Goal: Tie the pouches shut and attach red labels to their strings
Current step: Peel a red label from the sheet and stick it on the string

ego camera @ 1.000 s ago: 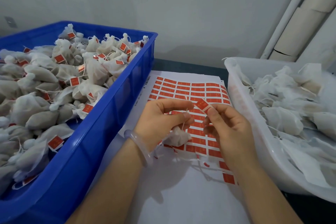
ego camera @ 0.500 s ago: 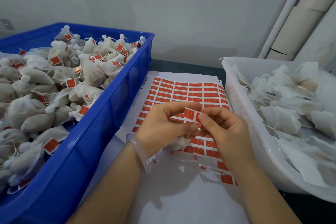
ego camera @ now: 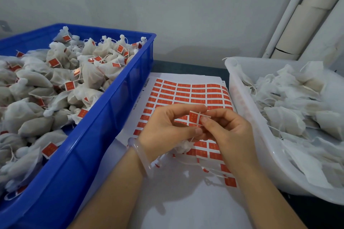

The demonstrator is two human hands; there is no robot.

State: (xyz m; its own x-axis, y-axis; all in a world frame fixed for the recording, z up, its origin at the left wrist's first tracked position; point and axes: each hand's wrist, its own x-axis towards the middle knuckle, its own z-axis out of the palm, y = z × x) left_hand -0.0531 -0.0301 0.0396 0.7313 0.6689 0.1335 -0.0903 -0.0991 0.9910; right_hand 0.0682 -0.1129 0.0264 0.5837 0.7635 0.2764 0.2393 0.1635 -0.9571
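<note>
A small red label (ego camera: 194, 116) sits between my two hands above the sticker sheet (ego camera: 183, 94), with a white string running across it. My left hand (ego camera: 167, 126) pinches the label's left side between thumb and forefinger. My right hand (ego camera: 227, 128) pinches its right side and the string. Under my hands hangs a small white pouch (ego camera: 183, 146), mostly hidden by my fingers. Its string runs up to the label.
A blue crate (ego camera: 104, 126) at left is heaped with tied, labelled pouches (ego camera: 55, 87). A white tub (ego camera: 260, 147) at right holds flat unlabelled pouches (ego camera: 290, 108). A wall and a white pipe (ego camera: 290, 11) stand behind. Peeled backing paper (ego camera: 186, 202) lies near me.
My right hand brought the red label from the upper right to my left fingers. Both hands now pinch it around the string.
</note>
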